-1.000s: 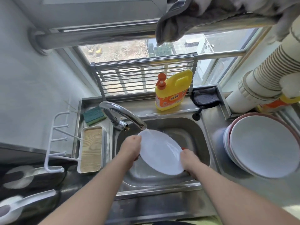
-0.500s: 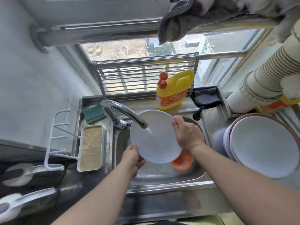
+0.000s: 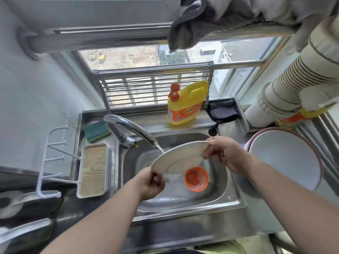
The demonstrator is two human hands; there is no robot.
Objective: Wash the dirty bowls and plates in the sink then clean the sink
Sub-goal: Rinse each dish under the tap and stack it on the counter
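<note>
Plate sits above the sink, tilted, its upper rim just under the tap so the thin stream of water runs down across it; I judge this to be the rinse. My left hand pinches the lower rim nearest me, fingers curled under and thumb on top. My right hand grips the far upper rim, fingers wrapped over the edge. I read the two-sided hold as a way to keep the wet plate steady and angled so runoff drops into the sink rather than onto the tabletop.

Below the plate, on the sink floor, lies an orange strainer beside some suds. Right of the sink, a stack of white plates rests in a pink-rimmed basin, likely the washed pile. Behind the sink stands a yellow detergent bottle with an orange pump; its orange label carries characters too blurred for me to read. Left of the tap lies a green sponge, handy for scrubbing the sink later. A small stamp on the sink's near right corner is illegible.
</note>
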